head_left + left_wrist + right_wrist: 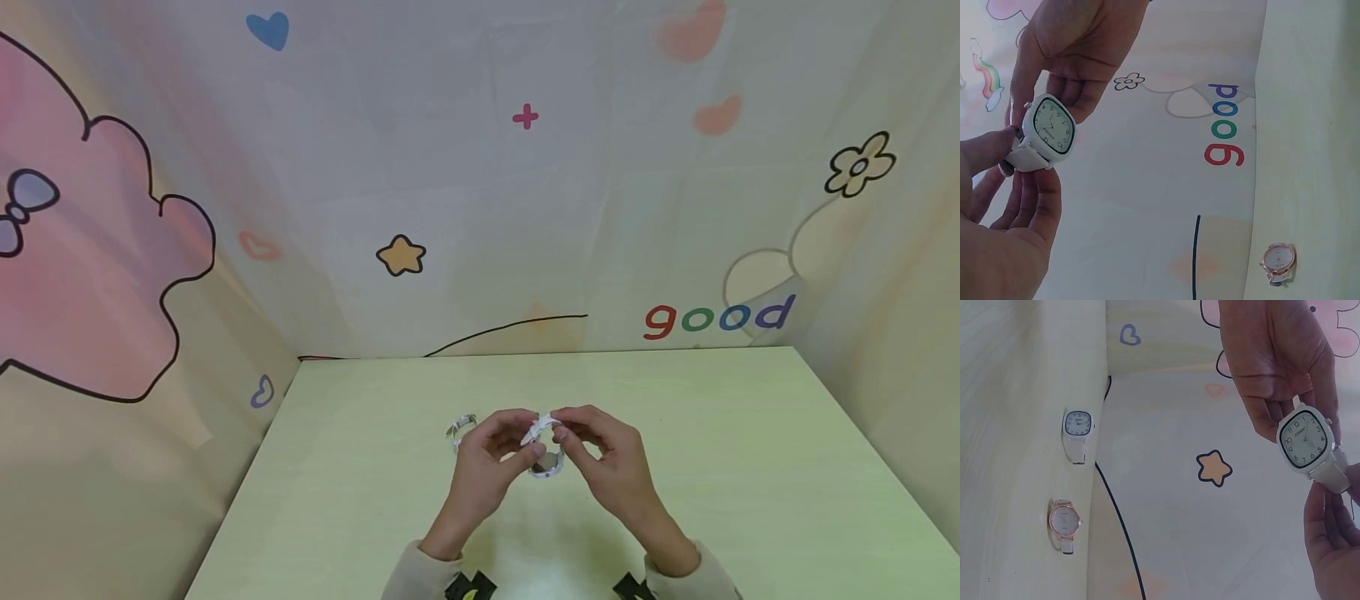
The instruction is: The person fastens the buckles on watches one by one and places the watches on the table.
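Note:
Both hands hold a white wristwatch (pixel 548 469), its strap curved into a loop. Its rounded-square dial (pixel 1054 125) has a black border and faces away from the person. My left hand (pixel 483 467) pinches the strap from the left side, thumb and fingertips close to the case. From the other side my right hand (pixel 615 467) pinches the strap (pixel 1330 476) near its upper part. Fingers hide some of the strap. Past the left hand, a second square-faced white watch (pixel 1078 425) stands on the table, beside a round rose-gold watch (pixel 1064 522) with a pale strap.
The pale green table (pixel 360 483) ends at a printed cloth backdrop (pixel 480 167) at the back. Cloth sides rise on the left and right. The two standing watches are near the table's back edge in the right wrist view.

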`<action>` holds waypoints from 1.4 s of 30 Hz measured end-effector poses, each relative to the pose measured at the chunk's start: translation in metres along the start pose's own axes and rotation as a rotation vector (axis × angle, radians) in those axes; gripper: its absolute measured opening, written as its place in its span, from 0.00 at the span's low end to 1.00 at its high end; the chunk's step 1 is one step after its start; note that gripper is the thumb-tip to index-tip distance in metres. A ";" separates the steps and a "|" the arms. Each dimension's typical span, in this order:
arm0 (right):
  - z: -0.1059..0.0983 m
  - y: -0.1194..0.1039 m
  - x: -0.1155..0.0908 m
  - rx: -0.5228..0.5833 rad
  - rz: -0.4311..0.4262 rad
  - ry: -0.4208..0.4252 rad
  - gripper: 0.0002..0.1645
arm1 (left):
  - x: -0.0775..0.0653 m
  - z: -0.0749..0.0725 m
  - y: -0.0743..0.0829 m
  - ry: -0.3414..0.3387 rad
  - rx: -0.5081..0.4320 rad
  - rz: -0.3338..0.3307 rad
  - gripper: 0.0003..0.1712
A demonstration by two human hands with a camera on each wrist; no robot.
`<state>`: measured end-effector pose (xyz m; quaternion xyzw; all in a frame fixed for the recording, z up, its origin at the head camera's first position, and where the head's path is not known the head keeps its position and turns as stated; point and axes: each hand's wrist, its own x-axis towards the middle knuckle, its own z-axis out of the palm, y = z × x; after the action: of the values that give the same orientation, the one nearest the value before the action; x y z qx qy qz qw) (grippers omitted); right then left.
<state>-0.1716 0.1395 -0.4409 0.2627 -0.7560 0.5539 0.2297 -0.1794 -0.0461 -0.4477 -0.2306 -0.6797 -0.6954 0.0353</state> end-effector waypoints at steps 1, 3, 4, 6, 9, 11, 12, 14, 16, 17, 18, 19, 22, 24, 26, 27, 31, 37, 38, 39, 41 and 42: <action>0.000 -0.001 0.000 -0.009 -0.003 -0.003 0.15 | 0.000 0.000 -0.001 0.003 0.015 0.014 0.15; -0.001 -0.001 0.001 -0.038 -0.020 -0.008 0.15 | 0.001 0.000 -0.002 0.016 0.037 0.048 0.13; -0.002 -0.001 0.001 -0.055 -0.030 -0.011 0.15 | 0.001 -0.001 -0.003 0.023 0.042 0.062 0.13; -0.003 -0.001 0.002 -0.100 -0.048 -0.017 0.14 | 0.001 -0.001 -0.003 0.033 0.038 0.090 0.12; -0.005 0.000 0.003 -0.142 -0.072 -0.028 0.14 | 0.001 -0.002 -0.003 0.044 0.036 0.101 0.11; -0.006 0.001 0.003 -0.161 -0.068 -0.033 0.13 | 0.001 -0.002 -0.003 0.048 0.041 0.092 0.11; -0.006 0.001 0.002 -0.164 -0.064 -0.034 0.13 | 0.001 -0.002 -0.002 0.053 0.044 0.083 0.11; -0.006 0.001 0.002 -0.157 -0.042 -0.034 0.12 | 0.001 -0.003 -0.002 0.065 0.062 0.062 0.11; -0.006 0.002 0.001 -0.136 -0.014 -0.030 0.13 | 0.002 -0.002 -0.001 0.076 0.074 0.037 0.11; -0.006 0.002 0.000 -0.122 -0.002 -0.028 0.13 | 0.002 -0.002 0.000 0.082 0.077 0.026 0.11; -0.005 0.002 0.000 -0.109 0.009 -0.026 0.14 | 0.003 -0.001 0.000 0.088 0.078 0.017 0.11; -0.005 0.002 -0.001 -0.096 0.018 -0.025 0.15 | 0.003 0.000 0.000 0.095 0.080 0.010 0.11; -0.005 0.001 -0.001 -0.055 0.042 -0.028 0.18 | 0.003 0.001 0.001 0.113 0.067 -0.022 0.10; -0.005 0.000 -0.002 -0.042 0.052 -0.033 0.20 | 0.003 0.002 0.002 0.123 0.067 -0.046 0.10; -0.005 0.000 -0.002 -0.038 0.064 -0.034 0.21 | 0.002 0.001 0.002 0.119 0.062 -0.076 0.10; -0.005 0.000 -0.002 -0.040 0.068 -0.035 0.20 | 0.002 0.001 0.002 0.111 0.058 -0.086 0.11; -0.008 0.000 -0.003 -0.040 0.092 -0.032 0.18 | 0.001 -0.002 0.003 0.057 0.037 -0.101 0.12; -0.012 0.000 -0.001 -0.011 0.094 -0.042 0.16 | 0.000 -0.005 0.002 0.004 0.013 -0.093 0.13; -0.013 0.000 -0.002 -0.010 0.087 -0.043 0.17 | 0.000 -0.005 0.002 0.004 0.010 -0.098 0.13; -0.013 0.001 -0.002 -0.008 0.079 -0.044 0.17 | 0.000 -0.004 0.001 0.007 0.005 -0.105 0.12; -0.014 0.003 -0.002 -0.003 0.061 -0.049 0.17 | 0.000 -0.004 0.000 0.020 -0.003 -0.116 0.11; -0.014 0.004 -0.003 0.000 0.054 -0.051 0.17 | 0.001 -0.004 -0.001 0.029 0.000 -0.119 0.10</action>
<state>-0.1713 0.1545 -0.4415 0.2561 -0.7684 0.5530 0.1952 -0.1814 -0.0494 -0.4480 -0.1796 -0.6917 -0.6995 0.0035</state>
